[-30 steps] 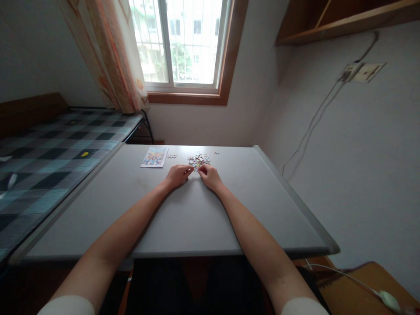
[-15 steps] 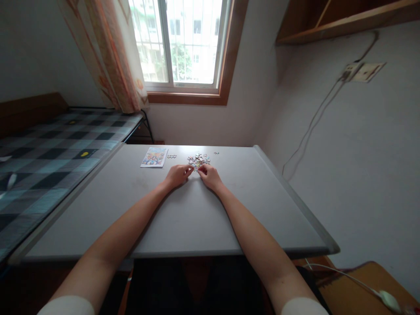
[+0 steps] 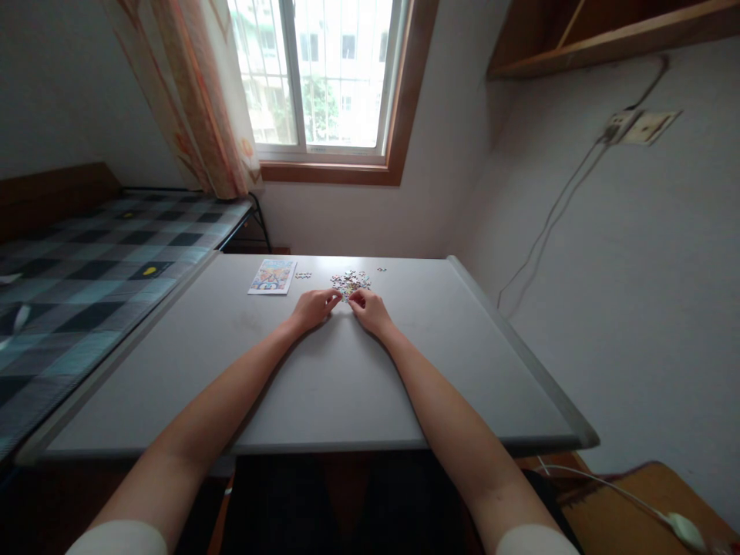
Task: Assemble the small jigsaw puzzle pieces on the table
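A loose heap of small jigsaw puzzle pieces [image 3: 350, 279] lies on the white table [image 3: 335, 378], toward its far side. My left hand [image 3: 315, 307] rests at the near left of the heap, thumb and fingers pinched together. Opposite it, my right hand [image 3: 370, 310] is pinched too, at the heap's near right edge. Whatever sits between the fingertips of either hand is too small to make out. A short double row of pieces [image 3: 303, 275] lies left of the heap, beside a colourful printed picture sheet [image 3: 273, 277]. A couple of pieces [image 3: 381, 270] lie apart at the right.
A bed with a checked mattress [image 3: 190, 223] runs along the table's left side. Behind the table are a window [image 3: 341, 85] and a curtain [image 3: 202, 116]. On the right wall hang a cable and a socket [image 3: 641, 127]. A brown stool-like surface [image 3: 647, 501] stands at lower right.
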The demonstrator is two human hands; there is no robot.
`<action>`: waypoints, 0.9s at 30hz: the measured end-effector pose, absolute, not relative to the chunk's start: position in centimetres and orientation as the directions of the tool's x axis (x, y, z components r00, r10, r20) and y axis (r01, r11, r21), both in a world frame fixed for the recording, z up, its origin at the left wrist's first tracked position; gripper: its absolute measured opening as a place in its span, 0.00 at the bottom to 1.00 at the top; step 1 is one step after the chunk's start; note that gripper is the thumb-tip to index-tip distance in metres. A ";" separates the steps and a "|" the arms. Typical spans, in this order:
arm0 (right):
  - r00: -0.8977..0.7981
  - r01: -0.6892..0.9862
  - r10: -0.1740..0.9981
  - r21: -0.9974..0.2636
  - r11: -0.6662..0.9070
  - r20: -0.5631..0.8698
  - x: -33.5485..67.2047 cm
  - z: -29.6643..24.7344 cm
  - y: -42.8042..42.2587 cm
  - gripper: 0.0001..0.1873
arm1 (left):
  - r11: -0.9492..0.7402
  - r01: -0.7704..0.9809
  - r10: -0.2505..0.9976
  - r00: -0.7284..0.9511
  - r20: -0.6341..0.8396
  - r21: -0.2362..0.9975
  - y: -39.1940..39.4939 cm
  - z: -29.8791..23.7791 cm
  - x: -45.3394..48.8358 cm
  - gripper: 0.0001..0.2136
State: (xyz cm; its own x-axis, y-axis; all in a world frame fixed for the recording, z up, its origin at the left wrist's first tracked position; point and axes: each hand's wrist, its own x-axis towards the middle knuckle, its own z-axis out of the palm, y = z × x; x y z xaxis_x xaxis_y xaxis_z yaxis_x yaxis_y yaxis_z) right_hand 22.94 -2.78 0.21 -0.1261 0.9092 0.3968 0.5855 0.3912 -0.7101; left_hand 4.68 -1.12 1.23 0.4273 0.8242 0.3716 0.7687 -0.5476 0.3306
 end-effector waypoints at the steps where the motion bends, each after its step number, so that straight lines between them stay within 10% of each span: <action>1: -0.125 0.589 0.910 -0.708 0.389 0.396 22.9 0.2 -2.8 0.04 | -0.547 0.768 0.825 0.427 0.371 0.333 -1.1 1.2 4.7 0.15; 27: -0.143 0.585 0.914 -0.712 0.388 0.380 22.8 0.2 -2.9 0.08 | -0.223 0.958 0.906 0.135 0.401 0.181 0.1 1.5 1.9 0.12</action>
State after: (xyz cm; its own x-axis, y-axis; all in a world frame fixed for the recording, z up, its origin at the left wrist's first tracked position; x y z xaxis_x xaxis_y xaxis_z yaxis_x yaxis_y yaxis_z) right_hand 22.85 -2.85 0.24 -0.1435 0.9138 0.3801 0.5853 0.3880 -0.7120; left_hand 1.90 0.07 1.45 0.1348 0.9061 0.4011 0.9579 -0.2227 0.1811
